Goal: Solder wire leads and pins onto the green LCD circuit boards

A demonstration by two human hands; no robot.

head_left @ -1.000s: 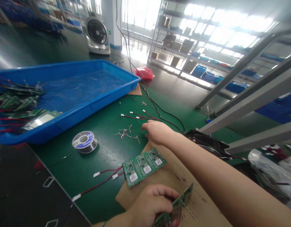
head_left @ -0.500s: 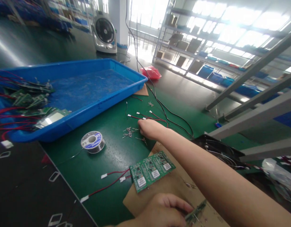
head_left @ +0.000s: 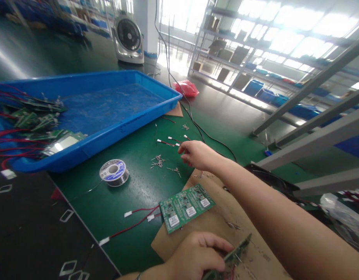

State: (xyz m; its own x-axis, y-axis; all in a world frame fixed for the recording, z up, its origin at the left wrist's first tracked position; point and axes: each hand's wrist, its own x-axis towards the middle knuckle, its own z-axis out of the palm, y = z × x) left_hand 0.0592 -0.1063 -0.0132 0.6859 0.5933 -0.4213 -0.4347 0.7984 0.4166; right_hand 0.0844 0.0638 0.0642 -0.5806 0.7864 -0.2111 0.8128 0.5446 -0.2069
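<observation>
My left hand (head_left: pixel 199 254), low in the view, grips the edge of a green circuit board (head_left: pixel 237 251) tilted up on its side. My right hand (head_left: pixel 195 153) is over the green mat, its fingers curled together; anything between the fingertips is too small to make out. Just left of it lie small metal-leaded parts (head_left: pixel 158 161) in a loose pile and a smaller cluster (head_left: pixel 175 170). Red and black wires with white connectors (head_left: pixel 164 142) lie beyond the fingers. Between my hands a second green board (head_left: pixel 186 208) lies flat, with three white-labelled blocks and red leads.
A solder spool (head_left: pixel 114 172) stands left of the parts. The large blue tray (head_left: pixel 129 124) behind it holds several wired boards (head_left: pixel 42 120). Brown cardboard (head_left: pixel 220 221) lies under my hands. Black cables (head_left: pixel 208 142) cross the mat, and a grey metal frame (head_left: pixel 328 151) stands to the right.
My right hand has drawn back slightly to the right from the small parts and wires, its fingers now more visible. My left hand has shifted a little, and more of its board shows.
</observation>
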